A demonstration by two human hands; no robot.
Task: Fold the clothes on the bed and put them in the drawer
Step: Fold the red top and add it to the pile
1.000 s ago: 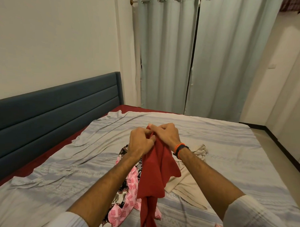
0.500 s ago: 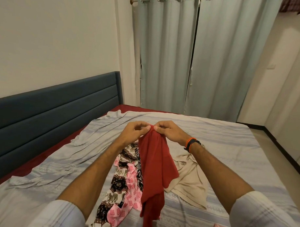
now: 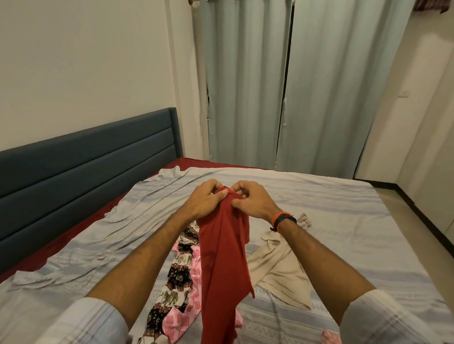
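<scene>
A red garment (image 3: 222, 261) hangs bunched above the bed, held up by its top edge. My left hand (image 3: 207, 199) grips that edge from the left and my right hand (image 3: 253, 201) pinches it from the right, the two hands close together. Under the red cloth on the bed lie a pink and black patterned garment (image 3: 177, 286) and a beige garment (image 3: 281, 271). No drawer is in view.
The bed carries a grey striped sheet (image 3: 335, 216) over a red mattress cover. A dark blue headboard (image 3: 79, 166) runs along the left. Grey-green curtains (image 3: 288, 84) hang at the far end. Bare floor (image 3: 444, 259) runs along the bed's right side. A pink cloth scrap (image 3: 332, 342) lies at bottom right.
My hands moved away from me and a little lower with the red garment, and the fingers shifted along its top edge. The clothes on the bed stayed where they were.
</scene>
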